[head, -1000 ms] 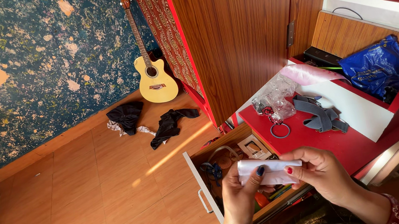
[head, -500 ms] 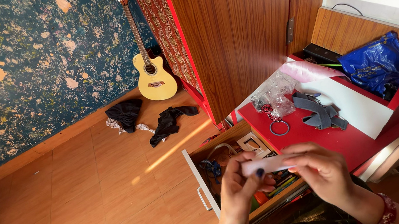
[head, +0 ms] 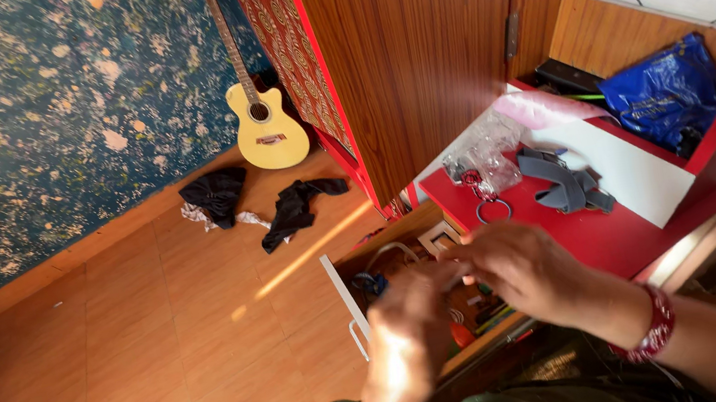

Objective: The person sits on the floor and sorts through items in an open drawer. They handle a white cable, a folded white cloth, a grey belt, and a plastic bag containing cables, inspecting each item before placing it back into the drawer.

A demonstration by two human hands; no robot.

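Note:
My left hand (head: 408,336) and my right hand (head: 517,269) are blurred, backs turned up, low over the open wooden drawer (head: 347,298). Their fingertips meet above the drawer's clutter. The folded white paper they pinch is almost wholly hidden under the fingers. My right wrist wears a red bangle (head: 655,331). The drawer holds a small white box (head: 438,238), cables and several small items.
A red shelf (head: 577,237) beside the drawer carries a metal ring (head: 492,209), a grey strap (head: 564,186) and a clear plastic bag (head: 487,160). A blue bag (head: 665,93) lies in the cupboard. A yellow guitar (head: 267,129) leans by the wall; dark clothes (head: 292,212) lie on the floor.
Both hands have dropped toward the drawer and turned backs up, so the white paper, plainly seen before, is now covered. The camera has tilted slightly.

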